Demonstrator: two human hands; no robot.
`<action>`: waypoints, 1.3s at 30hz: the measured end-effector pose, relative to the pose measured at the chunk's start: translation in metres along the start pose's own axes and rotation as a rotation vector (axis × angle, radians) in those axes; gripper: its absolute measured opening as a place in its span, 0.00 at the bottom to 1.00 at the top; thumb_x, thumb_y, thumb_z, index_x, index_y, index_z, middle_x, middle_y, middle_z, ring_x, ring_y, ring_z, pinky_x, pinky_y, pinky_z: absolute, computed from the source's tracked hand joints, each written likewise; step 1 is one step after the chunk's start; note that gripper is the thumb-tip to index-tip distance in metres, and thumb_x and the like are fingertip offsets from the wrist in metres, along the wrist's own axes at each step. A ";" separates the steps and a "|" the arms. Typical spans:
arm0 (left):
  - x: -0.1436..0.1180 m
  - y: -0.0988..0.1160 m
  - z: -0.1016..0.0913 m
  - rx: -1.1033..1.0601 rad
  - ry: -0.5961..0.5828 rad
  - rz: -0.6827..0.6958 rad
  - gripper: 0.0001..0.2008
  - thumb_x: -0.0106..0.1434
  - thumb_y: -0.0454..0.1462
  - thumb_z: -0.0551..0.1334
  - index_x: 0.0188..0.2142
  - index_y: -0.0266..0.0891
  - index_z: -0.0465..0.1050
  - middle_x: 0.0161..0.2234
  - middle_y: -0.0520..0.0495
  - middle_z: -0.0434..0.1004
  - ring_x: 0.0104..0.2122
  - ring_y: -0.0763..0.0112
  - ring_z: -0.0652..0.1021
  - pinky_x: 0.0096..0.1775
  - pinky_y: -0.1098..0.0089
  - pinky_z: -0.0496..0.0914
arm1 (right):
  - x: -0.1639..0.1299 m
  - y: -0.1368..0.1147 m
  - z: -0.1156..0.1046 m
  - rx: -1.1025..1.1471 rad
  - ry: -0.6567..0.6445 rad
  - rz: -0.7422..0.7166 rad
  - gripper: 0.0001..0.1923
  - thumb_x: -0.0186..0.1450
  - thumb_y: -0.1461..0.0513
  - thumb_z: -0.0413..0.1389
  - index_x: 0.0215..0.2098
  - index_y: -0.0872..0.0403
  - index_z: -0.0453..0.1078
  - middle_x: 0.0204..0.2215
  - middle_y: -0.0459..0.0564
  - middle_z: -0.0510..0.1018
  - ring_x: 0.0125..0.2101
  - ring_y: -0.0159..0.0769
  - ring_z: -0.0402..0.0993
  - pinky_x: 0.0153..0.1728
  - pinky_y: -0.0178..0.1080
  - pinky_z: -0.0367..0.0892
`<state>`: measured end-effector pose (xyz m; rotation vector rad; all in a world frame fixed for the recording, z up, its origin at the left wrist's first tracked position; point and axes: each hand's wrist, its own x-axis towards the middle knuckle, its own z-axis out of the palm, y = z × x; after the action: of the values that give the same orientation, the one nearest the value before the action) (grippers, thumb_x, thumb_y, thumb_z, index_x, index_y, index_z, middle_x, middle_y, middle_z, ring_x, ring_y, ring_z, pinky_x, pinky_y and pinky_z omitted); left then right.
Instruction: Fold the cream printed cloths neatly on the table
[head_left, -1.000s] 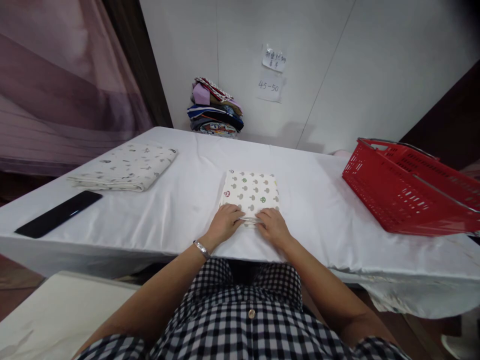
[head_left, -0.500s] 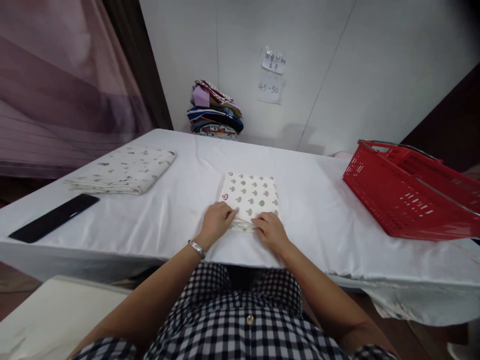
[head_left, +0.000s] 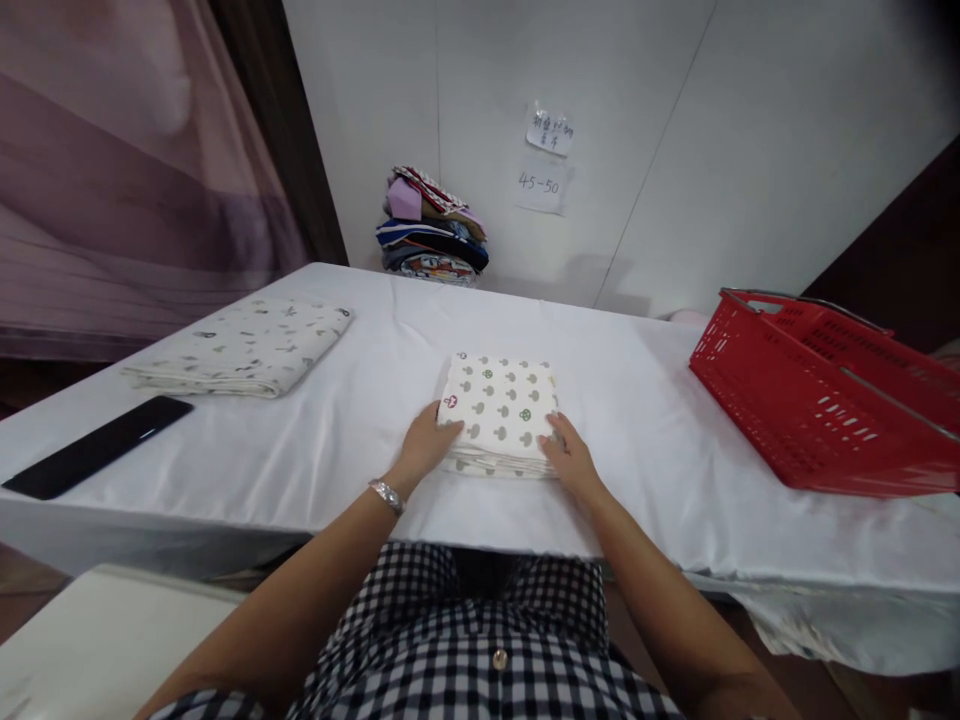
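Observation:
A folded white cloth (head_left: 501,405) printed with grey mushrooms, plus a few red and green ones, lies flat on the table before me. My left hand (head_left: 427,442) grips its near left side, thumb on top and the other fingers out of sight along the edge. At the near right corner, my right hand (head_left: 571,455) holds the cloth the same way, its thumb resting on the upper layer. Several stacked layers show along the front fold. Farther left lies another folded white cloth (head_left: 259,345) with small dark motifs, which neither hand touches.
A white satin cloth covers the table (head_left: 637,400). On the left lies a black phone (head_left: 97,445); a red basket (head_left: 825,400) stands at the right. Folded fabrics form a pile (head_left: 433,225) against the back wall, near paper notes (head_left: 544,185).
My hands have moved apart, from the middle of the cloth's front edge out to its two sides. The front fold now lies straighter and flatter. The view has shifted slightly.

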<state>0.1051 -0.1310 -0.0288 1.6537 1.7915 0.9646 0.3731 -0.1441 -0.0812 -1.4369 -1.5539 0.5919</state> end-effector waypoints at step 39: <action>0.011 0.007 0.030 0.308 0.042 0.642 0.11 0.65 0.39 0.54 0.43 0.45 0.73 0.45 0.46 0.77 0.48 0.63 0.72 0.59 0.44 0.47 | 0.032 -0.041 0.033 -0.541 -0.124 -0.587 0.11 0.68 0.62 0.49 0.45 0.51 0.72 0.40 0.51 0.75 0.42 0.40 0.66 0.44 0.44 0.61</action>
<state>0.1311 -0.1151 -0.0405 2.5076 1.5044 1.0120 0.3267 -0.1151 -0.0530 -1.2256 -2.2245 -0.1058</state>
